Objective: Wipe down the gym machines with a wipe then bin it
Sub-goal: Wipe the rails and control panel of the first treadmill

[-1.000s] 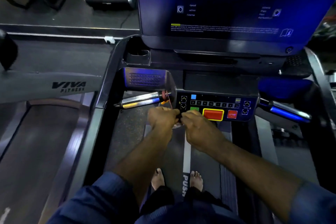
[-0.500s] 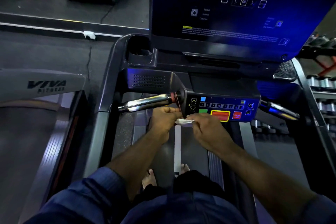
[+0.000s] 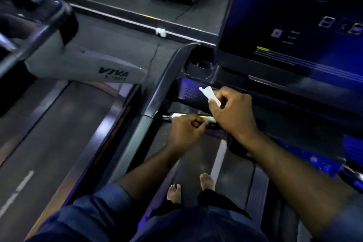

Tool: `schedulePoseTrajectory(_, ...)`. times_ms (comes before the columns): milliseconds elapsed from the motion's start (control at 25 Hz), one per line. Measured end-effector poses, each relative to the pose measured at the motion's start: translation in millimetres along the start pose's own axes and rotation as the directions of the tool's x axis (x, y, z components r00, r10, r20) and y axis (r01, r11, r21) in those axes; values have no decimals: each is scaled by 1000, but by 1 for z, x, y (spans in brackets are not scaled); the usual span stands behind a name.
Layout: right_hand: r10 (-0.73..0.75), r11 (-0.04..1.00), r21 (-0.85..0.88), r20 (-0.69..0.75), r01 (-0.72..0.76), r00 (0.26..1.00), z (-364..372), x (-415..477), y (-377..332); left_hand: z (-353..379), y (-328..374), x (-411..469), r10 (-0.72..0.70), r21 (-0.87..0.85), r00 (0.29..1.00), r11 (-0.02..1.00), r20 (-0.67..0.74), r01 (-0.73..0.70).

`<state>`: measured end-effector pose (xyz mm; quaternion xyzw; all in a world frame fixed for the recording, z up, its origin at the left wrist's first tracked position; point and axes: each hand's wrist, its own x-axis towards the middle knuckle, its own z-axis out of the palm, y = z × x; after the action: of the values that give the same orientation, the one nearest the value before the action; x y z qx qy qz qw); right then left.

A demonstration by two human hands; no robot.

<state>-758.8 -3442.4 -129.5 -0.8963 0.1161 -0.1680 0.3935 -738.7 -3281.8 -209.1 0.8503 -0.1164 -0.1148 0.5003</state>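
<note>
Dark gym floor [image 3: 121,31] fills the top left of my view, with a thin white strip [image 3: 137,22] running across it. I am looking down at a treadmill [image 3: 157,92] through the head camera. Its big blue screen [image 3: 294,25] glows at the top right. A cup holder [image 3: 200,65] sits at the left corner of the console, next to the screen.

The right hand [image 3: 233,112] is up by the left edge of the console, just under the cup holder. Its thumb and fingers pinch a small white wipe [image 3: 208,94]. The wipe sticks up out of the hand, in front of a panel with little slots [image 3: 188,90]. I cannot tell if the wipe touches the panel.

The left hand [image 3: 184,131] is lower, just beside the right wrist. Its fingers are curled in, and I cannot tell if they hold anything. It is right below the shiny silver handle bar [image 3: 176,115], which pokes out to the left past the knuckles.

Two bare feet [image 3: 174,192] stand on the dark belt [image 3: 194,165], beside a white line [image 3: 219,155]. Blue sleeves [image 3: 106,200] cover the upper arms. Another treadmill with VIVA on it [image 3: 88,67] stands to the left.
</note>
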Motion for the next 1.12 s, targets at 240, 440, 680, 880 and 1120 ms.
schedulePoseTrajectory(240, -329, 941, 161, 223, 298, 918, 100, 30, -17, -89, -42, -27, 46, 532, 931, 831, -361, 165)
schedulePoseTrajectory(440, -601, 752, 118, 526, 648, 602, 177, 22, -24, -121, -69, -90, -341, 500, 858, 704, -383, 504)
schedulePoseTrajectory(680, -651, 660, 69, 551, 748, 523, 182, 6, -19, -134, -92, -133, -402, 569, 862, 648, -308, 506)
schedulePoseTrajectory(880, -662, 514, 83, 671, 854, 334, 177, -34, -21, -128, -90, -141, -343, 526, 860, 685, -378, 504)
schedulePoseTrajectory(1120, -462, 637, -182, 688, 749, 560, 170, -24, -34, -135, -92, -144, -312, 521, 891, 727, -328, 447)
